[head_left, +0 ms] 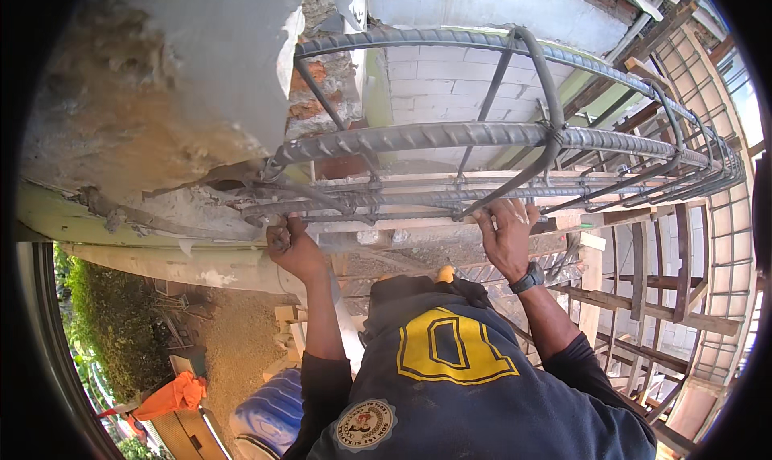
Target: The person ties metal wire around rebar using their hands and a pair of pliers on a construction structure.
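A long cage of ribbed steel rebar point(418, 137), tied with bent stirrups point(549, 86), runs from the broken wall at left toward the far right. My left hand point(296, 253) is up against the cage's lower left end, by the wall. Its fingers are curled in and smudged dark; what they pinch, if anything, is hidden. My right hand point(507, 233) is farther along, fingers bent over the lowest bar beside the foot of a large stirrup. A dark watch point(528, 277) sits on that wrist.
Rough, chipped plaster wall point(217, 66) borders the cage at left. Wooden formwork and props point(635, 303) stand at right, with another rebar run point(728, 243) over boards. Far below lie gravel ground point(241, 331), a blue striped bundle point(273, 412) and an orange cloth point(173, 396).
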### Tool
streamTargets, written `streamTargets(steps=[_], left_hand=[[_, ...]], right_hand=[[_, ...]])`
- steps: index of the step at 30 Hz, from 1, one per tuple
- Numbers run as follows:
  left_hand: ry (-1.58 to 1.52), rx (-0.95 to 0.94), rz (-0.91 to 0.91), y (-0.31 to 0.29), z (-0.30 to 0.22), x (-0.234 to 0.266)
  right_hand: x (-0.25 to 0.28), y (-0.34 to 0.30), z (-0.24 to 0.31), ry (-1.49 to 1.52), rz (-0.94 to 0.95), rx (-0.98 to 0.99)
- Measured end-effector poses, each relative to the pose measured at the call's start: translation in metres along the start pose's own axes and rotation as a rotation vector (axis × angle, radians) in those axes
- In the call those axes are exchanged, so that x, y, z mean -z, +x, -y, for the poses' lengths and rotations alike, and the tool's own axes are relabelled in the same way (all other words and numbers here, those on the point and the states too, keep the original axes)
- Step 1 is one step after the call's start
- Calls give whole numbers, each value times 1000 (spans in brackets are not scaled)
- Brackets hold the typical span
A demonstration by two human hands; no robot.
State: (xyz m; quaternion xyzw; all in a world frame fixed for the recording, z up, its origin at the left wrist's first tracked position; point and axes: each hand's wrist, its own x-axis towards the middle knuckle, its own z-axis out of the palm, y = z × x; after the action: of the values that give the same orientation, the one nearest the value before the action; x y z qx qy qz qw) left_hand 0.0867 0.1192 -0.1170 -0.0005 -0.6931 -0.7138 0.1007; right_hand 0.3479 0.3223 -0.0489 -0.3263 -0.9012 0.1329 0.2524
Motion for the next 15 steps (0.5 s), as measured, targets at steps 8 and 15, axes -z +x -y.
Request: streamTargets(steps=[8, 15], left_hand=[[-50, -29, -1, 1, -7, 9], [-10, -16, 38, 1, -11, 11]], right_hand=[[-9, -1, 3, 46, -38, -22], [1, 3, 14, -14, -85, 45]])
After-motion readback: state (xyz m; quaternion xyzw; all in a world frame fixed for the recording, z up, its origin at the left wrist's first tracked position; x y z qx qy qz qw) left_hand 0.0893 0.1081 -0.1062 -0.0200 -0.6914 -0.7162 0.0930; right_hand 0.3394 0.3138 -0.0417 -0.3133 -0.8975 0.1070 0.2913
